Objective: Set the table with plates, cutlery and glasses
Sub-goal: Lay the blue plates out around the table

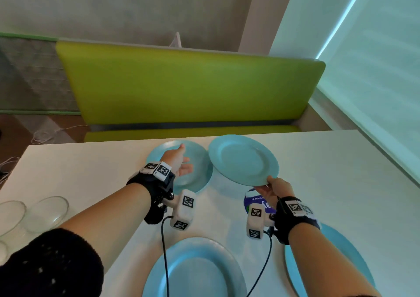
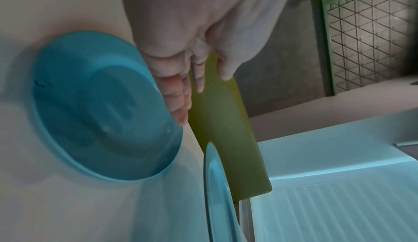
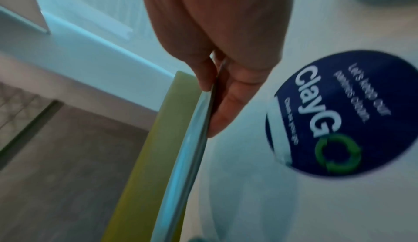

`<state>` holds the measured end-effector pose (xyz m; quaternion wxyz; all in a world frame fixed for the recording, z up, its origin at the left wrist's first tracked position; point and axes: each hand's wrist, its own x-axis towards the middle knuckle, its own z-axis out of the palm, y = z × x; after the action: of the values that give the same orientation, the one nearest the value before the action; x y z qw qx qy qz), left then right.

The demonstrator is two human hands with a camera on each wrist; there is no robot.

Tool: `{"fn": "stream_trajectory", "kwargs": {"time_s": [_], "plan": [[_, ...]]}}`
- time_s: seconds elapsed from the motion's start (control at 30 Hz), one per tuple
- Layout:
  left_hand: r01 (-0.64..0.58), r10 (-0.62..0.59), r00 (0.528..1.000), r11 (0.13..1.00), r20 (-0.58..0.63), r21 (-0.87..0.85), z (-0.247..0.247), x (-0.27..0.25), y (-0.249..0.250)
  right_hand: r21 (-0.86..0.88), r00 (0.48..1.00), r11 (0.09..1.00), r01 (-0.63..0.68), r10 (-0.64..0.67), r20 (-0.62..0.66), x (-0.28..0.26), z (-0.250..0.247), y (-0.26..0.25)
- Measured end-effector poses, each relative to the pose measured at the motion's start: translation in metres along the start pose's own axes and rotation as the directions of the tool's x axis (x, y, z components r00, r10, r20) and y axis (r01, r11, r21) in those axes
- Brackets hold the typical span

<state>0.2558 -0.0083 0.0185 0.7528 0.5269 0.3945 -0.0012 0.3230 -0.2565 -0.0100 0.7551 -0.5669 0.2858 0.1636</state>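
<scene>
While two round light-blue plates, one at the near middle and one at the near right, already lie flat on the white matt surface, a third place on the far right is not yet laid. Clear glass bowls stand at the near left edge. A round dark-blue sticker with white lettering is fixed to the surface just beneath the right hand.

The right hand pinches the near rim of a raised light-blue plate, thumb above and fingers below; this grip holds the plate tilted and clear of the surface. The left hand is released, fingers extended, over the far-left light-blue plate, which lies flat (whether the fingers touch it cannot be told).

Probable faults: the rim grip is narrow and the plates look smooth and glossy, so the raised plate may slip or pivot downward. Its left edge sits near the far-left plate; lowering without lateral clearance could cause rim-to-rim contact and chipping.

Beyond the surface stands a lime-green padded bench.
</scene>
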Motion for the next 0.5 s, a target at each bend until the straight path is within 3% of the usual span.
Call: {"fn": "stream_trajectory", "kwargs": {"time_s": [0.27, 0.5], "plan": [[0.039, -0.043, 0.998, 0.993, 0.034, 0.112, 0.013, 0.003, -0.002, -0.01, 0.977, 1.0, 0.009, -0.011, -0.211, 0.03, -0.064, -0.018], [0.035, -0.033, 0.999, 0.995, -0.025, 0.089, 0.014, 0.008, -0.001, 0.023, 0.976, 1.0, 0.018, -0.012, -0.219, 0.044, -0.064, -0.022]]}}
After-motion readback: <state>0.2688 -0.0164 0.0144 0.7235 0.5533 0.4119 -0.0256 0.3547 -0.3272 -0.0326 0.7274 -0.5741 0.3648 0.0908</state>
